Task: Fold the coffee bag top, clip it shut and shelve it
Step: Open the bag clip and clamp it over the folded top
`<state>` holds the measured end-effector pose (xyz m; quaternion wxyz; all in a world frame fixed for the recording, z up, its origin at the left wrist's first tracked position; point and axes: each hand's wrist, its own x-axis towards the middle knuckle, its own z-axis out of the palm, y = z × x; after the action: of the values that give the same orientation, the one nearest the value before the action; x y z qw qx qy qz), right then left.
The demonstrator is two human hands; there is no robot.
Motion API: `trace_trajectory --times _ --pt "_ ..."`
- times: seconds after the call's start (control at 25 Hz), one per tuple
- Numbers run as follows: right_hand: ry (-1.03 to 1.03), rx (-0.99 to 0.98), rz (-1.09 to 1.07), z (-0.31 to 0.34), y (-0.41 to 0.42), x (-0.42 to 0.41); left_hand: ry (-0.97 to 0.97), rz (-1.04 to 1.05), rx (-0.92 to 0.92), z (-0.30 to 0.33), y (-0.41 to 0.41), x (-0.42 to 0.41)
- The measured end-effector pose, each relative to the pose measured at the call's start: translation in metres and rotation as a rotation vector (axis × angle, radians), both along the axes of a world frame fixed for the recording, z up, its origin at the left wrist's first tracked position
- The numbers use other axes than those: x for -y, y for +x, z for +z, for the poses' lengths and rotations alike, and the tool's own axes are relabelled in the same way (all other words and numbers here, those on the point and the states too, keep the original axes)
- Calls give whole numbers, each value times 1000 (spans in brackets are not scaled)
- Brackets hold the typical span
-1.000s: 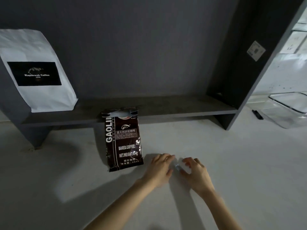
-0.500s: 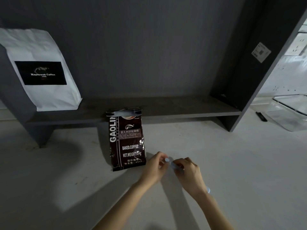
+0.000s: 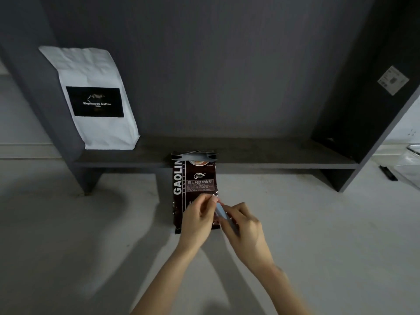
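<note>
A dark brown coffee bag [image 3: 194, 178] marked GAOLIN stands upright on the white table, leaning against the front edge of the grey shelf [image 3: 261, 159]. Its torn top is open, showing silver lining. Both my hands are raised in front of the bag's lower half. My left hand [image 3: 197, 218] and my right hand [image 3: 244, 226] together hold a pale blue clip [image 3: 221, 211] between their fingertips. The clip is long and thin, and the right hand's fingers cover part of it. Neither hand touches the bag.
A large white coffee bag [image 3: 97, 98] with a black label stands at the left end of the shelf. The shelf's dark side panel [image 3: 363, 98] rises on the right. A clear container [image 3: 411, 160] and a small black object [image 3: 388, 172] lie at the far right.
The hands lifted the pale blue clip off the table and carried it up in front of the bag. The view shifted, so the bag sits nearer the centre.
</note>
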<state>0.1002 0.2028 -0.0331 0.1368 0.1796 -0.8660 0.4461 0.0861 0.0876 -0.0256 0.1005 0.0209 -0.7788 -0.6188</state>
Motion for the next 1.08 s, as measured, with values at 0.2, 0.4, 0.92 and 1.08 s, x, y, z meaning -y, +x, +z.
trace_trajectory --times 0.2,0.4,0.92,1.08 --pt "17 -78 29 8 -3 18 153 152 22 11 5 13" --pt "-36 -128 46 15 5 21 333 186 141 14 6 16" --pt "-261 240 103 20 7 1 711 196 61 30 8 46" --pt "-420 409 192 18 8 0 755 264 34 35 4 50"
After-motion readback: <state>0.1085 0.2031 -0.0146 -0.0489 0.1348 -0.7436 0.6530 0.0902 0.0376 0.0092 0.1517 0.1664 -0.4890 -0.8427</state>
